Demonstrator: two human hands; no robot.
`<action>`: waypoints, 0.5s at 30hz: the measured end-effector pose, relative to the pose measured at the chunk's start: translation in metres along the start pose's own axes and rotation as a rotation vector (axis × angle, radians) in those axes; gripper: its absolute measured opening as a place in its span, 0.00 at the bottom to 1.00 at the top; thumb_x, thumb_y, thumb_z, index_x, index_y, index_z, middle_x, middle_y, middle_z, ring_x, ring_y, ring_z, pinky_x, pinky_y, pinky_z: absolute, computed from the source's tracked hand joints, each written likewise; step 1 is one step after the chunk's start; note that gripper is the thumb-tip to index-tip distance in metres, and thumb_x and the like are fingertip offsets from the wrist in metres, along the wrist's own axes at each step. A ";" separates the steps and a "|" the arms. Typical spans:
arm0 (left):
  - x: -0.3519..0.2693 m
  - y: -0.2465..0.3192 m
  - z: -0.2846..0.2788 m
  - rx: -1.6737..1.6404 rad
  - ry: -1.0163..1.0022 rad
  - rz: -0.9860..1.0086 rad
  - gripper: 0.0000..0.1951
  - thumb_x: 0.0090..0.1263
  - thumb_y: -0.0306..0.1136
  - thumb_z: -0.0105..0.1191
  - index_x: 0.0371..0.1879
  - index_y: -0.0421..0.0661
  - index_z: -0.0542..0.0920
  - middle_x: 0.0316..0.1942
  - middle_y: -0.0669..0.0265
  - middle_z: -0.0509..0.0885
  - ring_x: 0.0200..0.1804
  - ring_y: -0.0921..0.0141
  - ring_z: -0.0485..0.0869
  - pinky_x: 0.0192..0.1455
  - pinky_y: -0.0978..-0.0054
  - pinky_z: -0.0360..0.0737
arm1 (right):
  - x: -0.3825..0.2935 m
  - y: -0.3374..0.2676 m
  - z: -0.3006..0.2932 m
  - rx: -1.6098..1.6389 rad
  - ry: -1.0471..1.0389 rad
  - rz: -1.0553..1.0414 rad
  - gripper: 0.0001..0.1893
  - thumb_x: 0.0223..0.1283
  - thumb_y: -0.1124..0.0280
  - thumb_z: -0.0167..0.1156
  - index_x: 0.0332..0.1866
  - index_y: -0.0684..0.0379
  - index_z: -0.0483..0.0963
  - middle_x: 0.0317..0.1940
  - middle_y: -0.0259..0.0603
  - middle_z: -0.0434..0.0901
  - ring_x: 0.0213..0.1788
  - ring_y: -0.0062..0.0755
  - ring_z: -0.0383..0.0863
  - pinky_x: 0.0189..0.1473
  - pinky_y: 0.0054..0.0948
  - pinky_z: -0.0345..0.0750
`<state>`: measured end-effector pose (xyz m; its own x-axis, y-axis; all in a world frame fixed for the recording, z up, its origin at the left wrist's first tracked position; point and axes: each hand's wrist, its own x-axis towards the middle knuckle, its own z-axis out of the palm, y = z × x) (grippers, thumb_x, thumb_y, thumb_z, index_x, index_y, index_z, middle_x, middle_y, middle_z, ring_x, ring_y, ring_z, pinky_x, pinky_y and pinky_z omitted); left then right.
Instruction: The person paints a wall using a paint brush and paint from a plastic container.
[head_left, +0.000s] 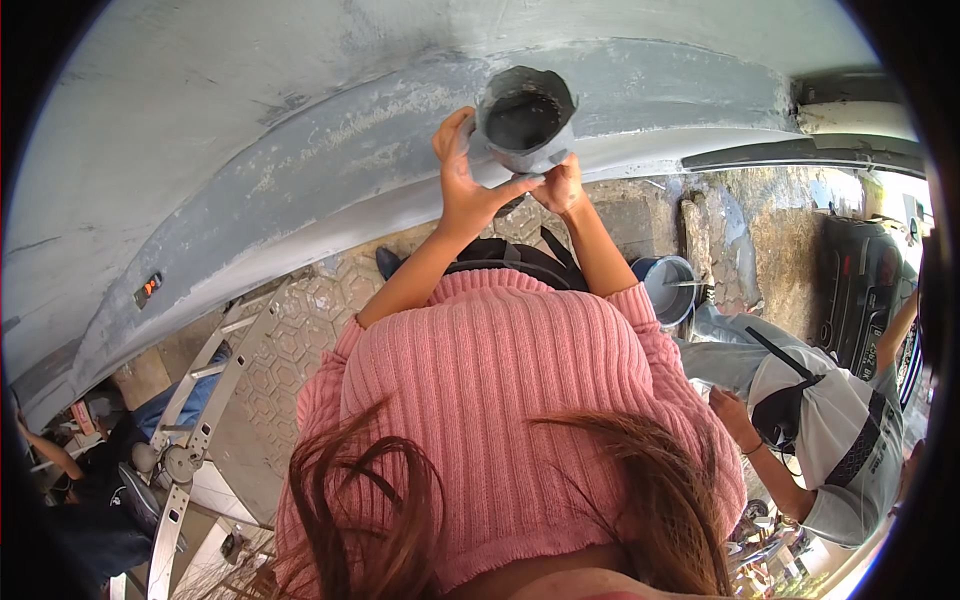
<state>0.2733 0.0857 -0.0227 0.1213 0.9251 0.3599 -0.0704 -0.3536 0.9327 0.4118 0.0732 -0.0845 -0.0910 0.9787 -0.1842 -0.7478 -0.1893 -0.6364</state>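
Both my hands are raised in front of me around a grey-smeared, ragged-rimmed round container (529, 161), whose dark hollow faces the camera. My left hand (472, 172) is at its left and lower side, with thumb and fingers spread and grey smears on the fingertips. Under its lower right side, my right hand (562, 184) grips it, partly hidden by the container. Behind the container is a large curved grey panel (390, 127) with scuffed, patchy filler or paint. A small dark object with orange marks (152, 286) rests on or against the panel at the left.
An aluminium folding ladder (202, 371) stands on the paving at the left, near a person in dark clothes (112, 472). At the right are a blue bucket (666, 291) of grey liquid, a person in a grey-and-white shirt (840, 435) and a dark car (862, 292).
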 end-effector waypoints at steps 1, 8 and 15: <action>-0.001 0.001 -0.004 -0.071 0.039 0.017 0.42 0.34 0.41 0.71 0.51 0.39 0.65 0.52 0.59 0.62 0.57 0.63 0.57 0.59 0.67 0.56 | 0.001 0.002 0.000 0.003 -0.072 0.025 0.17 0.46 0.53 0.53 0.21 0.58 0.64 0.13 0.28 0.59 0.15 0.18 0.55 0.19 0.20 0.53; -0.011 0.019 -0.049 0.097 0.118 0.019 0.34 0.34 0.42 0.69 0.43 0.40 0.73 0.50 0.59 0.64 0.55 0.63 0.58 0.55 0.65 0.59 | 0.005 0.009 0.016 -0.094 -0.209 0.219 0.14 0.49 0.59 0.53 0.28 0.61 0.67 0.13 0.29 0.60 0.14 0.16 0.54 0.18 0.18 0.51; -0.012 0.032 -0.066 0.182 0.154 0.069 0.31 0.32 0.41 0.69 0.40 0.40 0.75 0.50 0.60 0.63 0.55 0.64 0.60 0.52 0.66 0.63 | 0.010 0.009 0.022 -0.180 -0.311 0.262 0.15 0.57 0.59 0.50 0.26 0.61 0.65 0.18 0.29 0.62 0.15 0.15 0.54 0.18 0.16 0.51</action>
<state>0.2045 0.0720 0.0017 -0.0306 0.9030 0.4286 0.1083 -0.4233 0.8995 0.3900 0.0833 -0.0760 -0.4765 0.8679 -0.1405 -0.5488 -0.4185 -0.7236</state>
